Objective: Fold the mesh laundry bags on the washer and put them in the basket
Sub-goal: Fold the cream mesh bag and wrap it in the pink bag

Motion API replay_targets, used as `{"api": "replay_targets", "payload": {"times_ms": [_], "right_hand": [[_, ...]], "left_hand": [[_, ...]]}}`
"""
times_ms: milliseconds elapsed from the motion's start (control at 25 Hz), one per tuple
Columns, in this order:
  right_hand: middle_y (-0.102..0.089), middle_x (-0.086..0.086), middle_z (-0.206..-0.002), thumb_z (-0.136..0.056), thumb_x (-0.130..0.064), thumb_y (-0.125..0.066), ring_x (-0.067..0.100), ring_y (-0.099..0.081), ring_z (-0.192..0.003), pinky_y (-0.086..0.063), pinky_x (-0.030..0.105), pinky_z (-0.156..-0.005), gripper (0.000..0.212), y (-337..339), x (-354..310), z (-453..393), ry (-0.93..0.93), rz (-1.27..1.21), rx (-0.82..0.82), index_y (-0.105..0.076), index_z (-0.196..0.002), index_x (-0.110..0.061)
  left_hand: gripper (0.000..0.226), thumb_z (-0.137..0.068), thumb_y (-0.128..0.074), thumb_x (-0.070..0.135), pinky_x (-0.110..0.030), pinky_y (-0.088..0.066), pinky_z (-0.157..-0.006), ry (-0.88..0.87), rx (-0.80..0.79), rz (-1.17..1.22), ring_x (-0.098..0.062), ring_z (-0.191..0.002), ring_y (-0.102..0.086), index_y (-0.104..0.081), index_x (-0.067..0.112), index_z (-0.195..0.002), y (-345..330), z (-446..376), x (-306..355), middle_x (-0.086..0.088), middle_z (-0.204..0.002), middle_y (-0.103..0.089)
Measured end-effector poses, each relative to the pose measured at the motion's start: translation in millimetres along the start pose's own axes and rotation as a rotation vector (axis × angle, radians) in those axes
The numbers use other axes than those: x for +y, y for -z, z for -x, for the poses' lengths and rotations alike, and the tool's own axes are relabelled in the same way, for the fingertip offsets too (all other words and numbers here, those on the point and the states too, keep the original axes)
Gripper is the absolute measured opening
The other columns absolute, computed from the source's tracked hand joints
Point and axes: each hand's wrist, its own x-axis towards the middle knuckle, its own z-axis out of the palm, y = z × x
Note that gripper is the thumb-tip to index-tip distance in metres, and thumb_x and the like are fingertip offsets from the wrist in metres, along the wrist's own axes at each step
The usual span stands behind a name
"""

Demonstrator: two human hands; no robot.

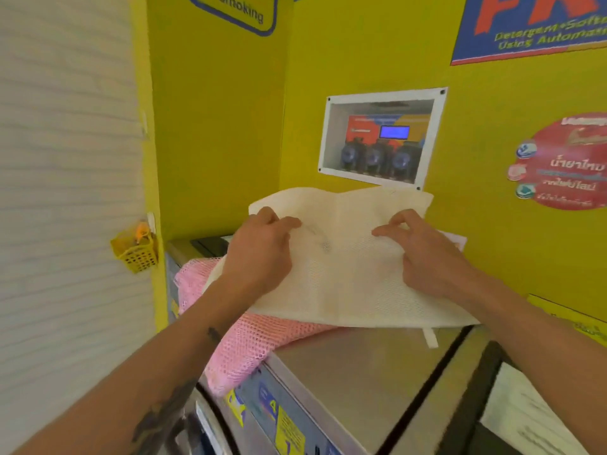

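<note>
Cream mesh laundry bag [341, 257] lifted at frame centre, above the steel top of the washer [368, 366], near edge sagging toward 6 o'clock with a small white tab [430, 338] dangling off it. Left hand [262, 251] at 9 o'clock of the cream bag, grip pinching the mesh, thumb and fingertips bunched on the fabric near its upper left part. Right hand [423, 254] at 3 o'clock of the same bag, grip likewise pinching a fold of mesh, fingers curled, thumb pointing inward toward the left hand. Pink mesh laundry bag [249, 349] beneath, at 7 o'clock of the cream one, lying on the washer's left part and drooping over its front edge, partly covered by the cream bag and the left forearm. Small yellow perforated basket [136, 251] hanging on the wall edge at 9 o'clock, well apart from the hands, something orange inside it. White-framed recessed panel [382, 139] in the yellow wall at 12 o'clock, with a blue screen and three dark round parts. Red round sticker [565, 162] at 3 o'clock on that wall. Yellow and blue labels [279, 421] on the washer's front at 6 o'clock.
</note>
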Motion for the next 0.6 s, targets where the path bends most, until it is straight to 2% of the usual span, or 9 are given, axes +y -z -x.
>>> {"api": "replay_targets", "payload": {"times_ms": [80, 120, 160, 200, 240, 280, 320, 480, 600], "right_hand": [[-0.031, -0.006, -0.137, -0.074, 0.008, -0.06, 0.024, -0.052, -0.107, -0.035, 0.02, -0.058, 0.079, -19, -15, -44, 0.045, 0.025, -0.036, -0.046, -0.136, -0.037], [-0.03, -0.005, -0.141, -0.074, 0.006, -0.06, 0.026, -0.051, -0.112, -0.038, 0.021, -0.062, 0.078, -31, -22, -61, 0.032, 0.056, -0.072, -0.045, -0.137, -0.037], [-0.028, -0.003, -0.146, -0.077, 0.001, -0.06, 0.029, -0.048, -0.119, -0.044, 0.026, -0.073, 0.075, -45, -30, -75, -0.004, 0.109, -0.144, -0.044, -0.139, -0.037], [-0.028, -0.001, -0.15, -0.081, -0.004, -0.058, 0.031, -0.043, -0.127, -0.045, 0.035, -0.089, 0.068, -57, -39, -84, -0.055, 0.167, -0.268, -0.043, -0.14, -0.037], [-0.031, 0.0, -0.151, -0.087, -0.01, -0.054, 0.032, -0.039, -0.132, -0.04, 0.041, -0.102, 0.059, -69, -48, -89, -0.1, 0.2, -0.428, -0.045, -0.14, -0.034], [-0.036, 0.002, -0.151, -0.091, -0.015, -0.05, 0.031, -0.037, -0.136, -0.036, 0.042, -0.108, 0.052, -80, -57, -92, -0.132, 0.194, -0.581, -0.046, -0.141, -0.029], [-0.04, 0.003, -0.15, -0.094, -0.017, -0.047, 0.03, -0.037, -0.137, -0.034, 0.04, -0.11, 0.049, -88, -63, -93, -0.159, 0.172, -0.693, -0.046, -0.142, -0.023], [-0.046, 0.008, -0.141, -0.095, -0.021, -0.048, 0.024, -0.048, -0.122, -0.042, 0.034, -0.099, 0.052, -92, -72, -95, -0.228, 0.146, -0.804, -0.033, -0.145, -0.016], [-0.05, 0.007, -0.133, -0.093, -0.014, -0.047, 0.02, -0.049, -0.104, -0.043, 0.027, -0.076, 0.046, -83, -61, -90, -0.273, 0.176, -0.863, -0.039, -0.138, -0.017]], "left_hand": [[0.034, -0.097, -0.048, 0.017, -0.036, -0.048, -0.071, 0.068, -0.022, -0.014, -0.026, -0.092, -0.054, -0.066, 0.024, -0.125, -6, -3, -35, -0.005, -0.103, -0.057], [0.035, -0.097, -0.048, 0.022, -0.037, -0.05, -0.075, 0.118, -0.075, -0.028, -0.026, -0.096, -0.053, -0.064, 0.024, -0.128, -11, -1, -48, -0.005, -0.107, -0.056], [0.037, -0.097, -0.047, 0.029, -0.038, -0.05, -0.081, 0.171, -0.185, -0.054, -0.026, -0.104, -0.052, -0.059, 0.026, -0.132, -20, 3, -62, -0.005, -0.115, -0.054], [0.043, -0.097, -0.046, 0.039, -0.041, -0.049, -0.089, 0.204, -0.361, -0.097, -0.026, -0.112, -0.05, -0.053, 0.027, -0.137, -29, 10, -72, -0.005, -0.123, -0.05], [0.049, -0.096, -0.044, 0.048, -0.042, -0.047, -0.096, 0.205, -0.564, -0.131, -0.026, -0.118, -0.046, -0.047, 0.03, -0.141, -37, 18, -80, -0.005, -0.129, -0.045], [0.054, -0.094, -0.043, 0.054, -0.043, -0.044, -0.1, 0.188, -0.721, -0.132, -0.025, -0.12, -0.044, -0.043, 0.032, -0.143, -44, 27, -88, -0.004, -0.132, -0.042], [0.055, -0.094, -0.042, 0.057, -0.042, -0.043, -0.101, 0.168, -0.799, -0.101, -0.023, -0.12, -0.043, -0.042, 0.034, -0.144, -48, 32, -94, -0.002, -0.132, -0.04], [0.043, -0.099, -0.042, 0.048, -0.035, -0.042, -0.099, 0.183, -0.824, 0.219, -0.017, -0.109, -0.05, -0.05, 0.035, -0.139, -39, 26, -119, 0.004, -0.123, -0.047], [0.035, -0.102, -0.042, 0.023, -0.033, -0.043, -0.099, 0.116, -0.799, 0.295, -0.016, -0.114, -0.051, -0.055, 0.035, -0.132, -29, 24, -130, 0.005, -0.127, -0.054]]}}
